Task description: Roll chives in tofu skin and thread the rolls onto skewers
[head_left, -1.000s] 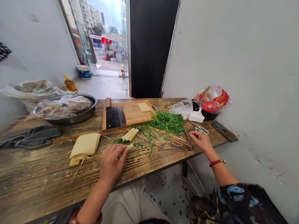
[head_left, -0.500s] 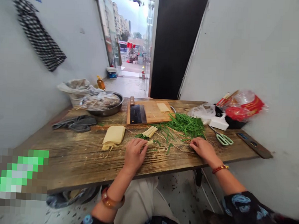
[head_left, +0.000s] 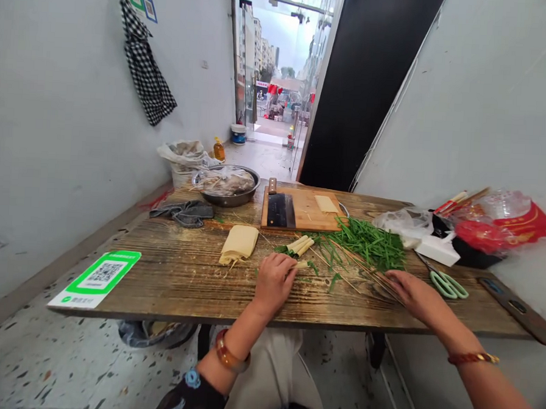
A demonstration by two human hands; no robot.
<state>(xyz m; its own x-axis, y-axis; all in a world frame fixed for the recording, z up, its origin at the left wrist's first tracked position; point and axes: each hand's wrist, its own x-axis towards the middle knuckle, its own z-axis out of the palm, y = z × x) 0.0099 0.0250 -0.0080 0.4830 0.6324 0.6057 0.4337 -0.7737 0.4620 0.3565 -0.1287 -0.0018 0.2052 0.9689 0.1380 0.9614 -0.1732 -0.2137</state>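
Observation:
My left hand [head_left: 274, 284] rests on the wooden table with fingers closed around a pale yellow roll [head_left: 301, 265], which looks like a rolled tofu sheet. Just beyond it lie several finished rolls [head_left: 301, 245] with green ends. To the left is a stack of square tofu sheets [head_left: 240, 244]. My right hand [head_left: 412, 291] is at the near ends of thin bamboo skewers [head_left: 365, 271]; its fingers are pressed together on a skewer, though the fingertips are partly hidden. A heap of cut green chives [head_left: 369, 243] lies beyond the skewers.
A cleaver [head_left: 280, 210] and one sheet lie on a cutting board [head_left: 309, 218]. Green-handled scissors [head_left: 449, 285] are right of my right hand. A metal basin [head_left: 232, 197] and grey cloth [head_left: 183, 212] sit at the back left. A black container [head_left: 474, 253] stands right.
The camera has turned left, so everything appears farther right. Both hands stay close to the same spots on the table, my left still at the roll and my right at the skewers.

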